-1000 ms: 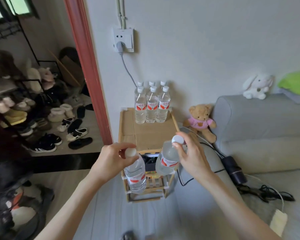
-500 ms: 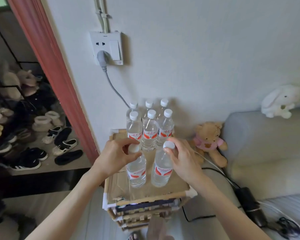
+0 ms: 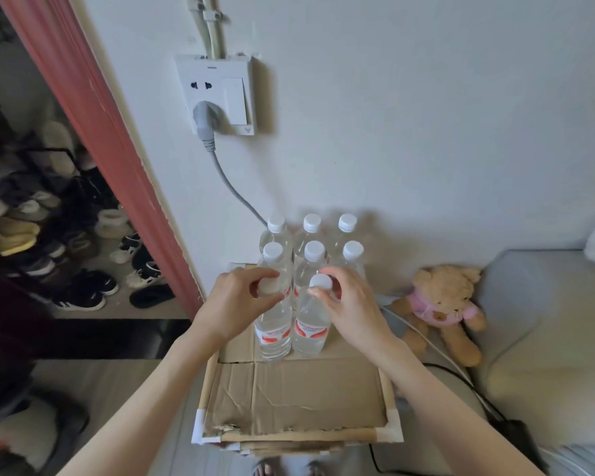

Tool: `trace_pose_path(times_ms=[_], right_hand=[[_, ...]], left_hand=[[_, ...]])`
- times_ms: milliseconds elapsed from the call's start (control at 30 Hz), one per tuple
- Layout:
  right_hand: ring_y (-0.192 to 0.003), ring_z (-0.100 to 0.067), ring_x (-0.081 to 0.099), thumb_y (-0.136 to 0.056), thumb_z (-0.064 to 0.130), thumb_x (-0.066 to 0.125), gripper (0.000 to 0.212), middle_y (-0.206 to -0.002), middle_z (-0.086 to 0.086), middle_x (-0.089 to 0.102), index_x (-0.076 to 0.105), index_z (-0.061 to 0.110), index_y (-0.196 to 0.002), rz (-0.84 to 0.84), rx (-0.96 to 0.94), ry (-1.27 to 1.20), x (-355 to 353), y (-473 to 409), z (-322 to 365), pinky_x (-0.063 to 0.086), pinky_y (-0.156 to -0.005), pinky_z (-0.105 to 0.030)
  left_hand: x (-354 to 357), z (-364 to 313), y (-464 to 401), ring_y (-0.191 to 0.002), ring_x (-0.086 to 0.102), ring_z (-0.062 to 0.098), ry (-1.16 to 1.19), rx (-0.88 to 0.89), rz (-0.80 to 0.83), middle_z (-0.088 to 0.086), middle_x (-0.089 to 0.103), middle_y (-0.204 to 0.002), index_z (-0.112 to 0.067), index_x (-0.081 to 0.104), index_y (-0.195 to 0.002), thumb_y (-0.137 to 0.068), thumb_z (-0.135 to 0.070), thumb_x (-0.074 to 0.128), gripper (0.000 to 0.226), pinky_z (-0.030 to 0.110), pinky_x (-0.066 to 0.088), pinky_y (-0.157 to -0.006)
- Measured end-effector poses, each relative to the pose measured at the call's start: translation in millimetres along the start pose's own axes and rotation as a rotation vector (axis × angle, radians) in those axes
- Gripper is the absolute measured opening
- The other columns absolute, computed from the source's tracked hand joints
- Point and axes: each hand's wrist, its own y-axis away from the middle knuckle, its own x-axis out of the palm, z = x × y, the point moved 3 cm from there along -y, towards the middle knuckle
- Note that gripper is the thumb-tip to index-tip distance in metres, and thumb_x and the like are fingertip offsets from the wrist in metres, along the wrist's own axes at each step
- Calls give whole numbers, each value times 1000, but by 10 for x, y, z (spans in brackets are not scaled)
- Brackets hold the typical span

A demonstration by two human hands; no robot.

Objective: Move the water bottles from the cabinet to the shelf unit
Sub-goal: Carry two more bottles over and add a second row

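At the far left, beyond a red door frame (image 3: 93, 139), a dark metal rack of shoes and slippers (image 3: 31, 231) stands in the next room. On the pale wall a white socket plate (image 3: 217, 94) carries a grey plug whose cable (image 3: 234, 190) drops behind the bottles.

The person's left hand (image 3: 236, 310) curls its fingers and thumb around the white cap of a clear plastic water bottle with a red-and-white label (image 3: 273, 333). This left bottle stands upright on the cardboard-lined top of the wooden shelf unit (image 3: 299, 400). Just beside it, touching or nearly so, stands a second clear bottle with the same label (image 3: 311, 329), and the right hand (image 3: 349, 309) pinches its white cap from above with bent fingers. Directly behind these two, against the wall, six more capped water bottles (image 3: 311, 242) stand in two rows of three. The front half of the cardboard is bare.

To the right, a tan teddy bear in a pink shirt (image 3: 440, 310) sits against a grey sofa arm (image 3: 543, 304), with cords trailing past it toward the floor.
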Motion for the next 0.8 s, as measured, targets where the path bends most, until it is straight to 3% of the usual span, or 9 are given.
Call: trace_pose_path(times_ms=[100,200,233,333,400,500,600,700,800], right_hand=[[-86,-20,54,-79,24,68,29,-90,1,57,57,11,-103,39,-5,-37,-21,-70,-17,43,-78,-27],[-85,-5,48,-80,21,67,40,-99,11,50,53,17,-117,107,-23,-47,-38,-47,-52,35,-79,-7],[-87,-3,45,-81,20,66,44,-104,12,48,50,19,-122,132,-41,-42,-39,-47,-62,32,-80,-7],[-94,-4,41,-84,14,60,42,-112,15,46,51,23,-124,179,-106,-35,-39,-75,-48,33,-86,-19],[-88,-4,40,-85,14,59,35,-108,21,46,55,22,-119,183,-121,-15,-34,-102,-33,34,-84,-21],[-79,-1,40,-83,15,62,32,-93,33,41,58,21,-115,154,-131,7,-34,-113,-45,33,-77,-14],[-74,8,39,-80,18,67,32,-86,26,42,60,18,-111,129,-132,14,-35,-112,-46,32,-72,-5],[-69,7,39,-76,22,71,31,-86,13,44,59,14,-104,103,-122,23,-32,-108,-65,30,-66,-13],[-67,3,41,-71,31,75,33,-83,9,47,54,16,-93,73,-107,42,-48,-103,-112,33,-63,-16]], left_hand=[[29,-29,-64,-79,54,15,-17,11,33,5,64,-91,-17,62,-110,-75,-23,71,37,5,36,-69],[69,-6,-70,-82,53,11,11,26,103,-5,59,-110,-17,59,-115,-75,-23,71,42,5,37,-72],[81,12,-60,-87,53,9,21,38,138,-9,54,-117,-18,57,-117,-76,-23,70,43,3,36,-76],[99,72,-5,-120,41,5,35,86,287,-14,44,-129,-21,50,-126,-82,-19,64,47,4,24,-96],[65,107,38,-124,37,0,93,87,360,-14,45,-131,-23,49,-127,-83,-15,62,46,-2,20,-95],[9,131,70,-111,49,2,145,83,367,-13,55,-124,-28,54,-120,-82,-14,63,42,2,32,-87],[4,121,57,-86,54,-1,143,54,249,-11,62,-107,-32,60,-107,-78,-15,68,35,5,36,-70],[12,95,47,-70,49,-7,123,6,165,-13,62,-94,-33,62,-99,-73,-16,72,33,4,36,-67],[14,67,63,-67,51,-5,111,-37,100,-18,58,-84,-30,63,-96,-68,-22,77,32,2,37,-64]])
